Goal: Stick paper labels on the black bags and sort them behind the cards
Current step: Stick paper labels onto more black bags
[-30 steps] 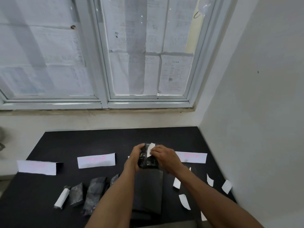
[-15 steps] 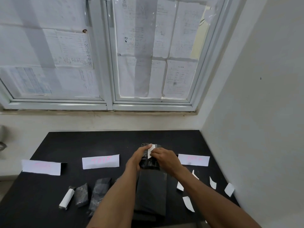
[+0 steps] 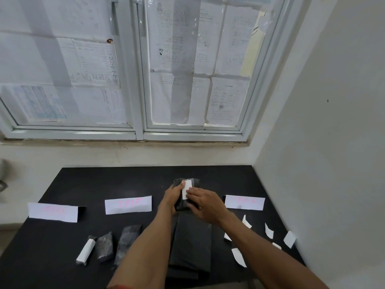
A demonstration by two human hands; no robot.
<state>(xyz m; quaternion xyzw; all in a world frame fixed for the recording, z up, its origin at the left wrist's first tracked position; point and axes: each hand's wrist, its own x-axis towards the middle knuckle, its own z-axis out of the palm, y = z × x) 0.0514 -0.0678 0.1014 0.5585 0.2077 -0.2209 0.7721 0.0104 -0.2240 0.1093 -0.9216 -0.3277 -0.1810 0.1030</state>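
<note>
Bag [image 3: 196, 182] is getting its label [image 3: 186, 189] stuck on right now, so I'd call this the sticking step, not the sorting one. It sits right of centre over the table [image 3: 83, 184], in the gap between the middle card [image 3: 128, 204] and the right card [image 3: 244, 202], about level with that row. Can't tell if it's resting on the table or lifted off it.

Grip-wise: left hand [image 3: 169, 198] is wrapped round the bag's left side, thumb up at the label's top edge. Right hand [image 3: 206, 203] lies over the bag with its fingertips [image 3: 188, 191] pressing the label flat. It isn't pinching anything that I can see, though its thumb is hidden.

Next move, my guess: rub the label down end to end so no corner lifts, then figure out which card it belongs to and set it on the far side of that card. I can't read the label from here, and the pink writing on the cards is faint, so the matching is the tricky bit.

Counts:
- cards: three showing, counting the left card [image 3: 53, 211]
- other bags: three at front left [image 3: 85, 251] [image 3: 105, 246] [image 3: 128, 239], the leftmost with a white strip on it
- spare labels [image 3: 238, 256]: six I think, scattered at the right, one partly hidden by my arm
- one flat dark pile [image 3: 191, 243] under the forearms, can't count what's in it
</note>
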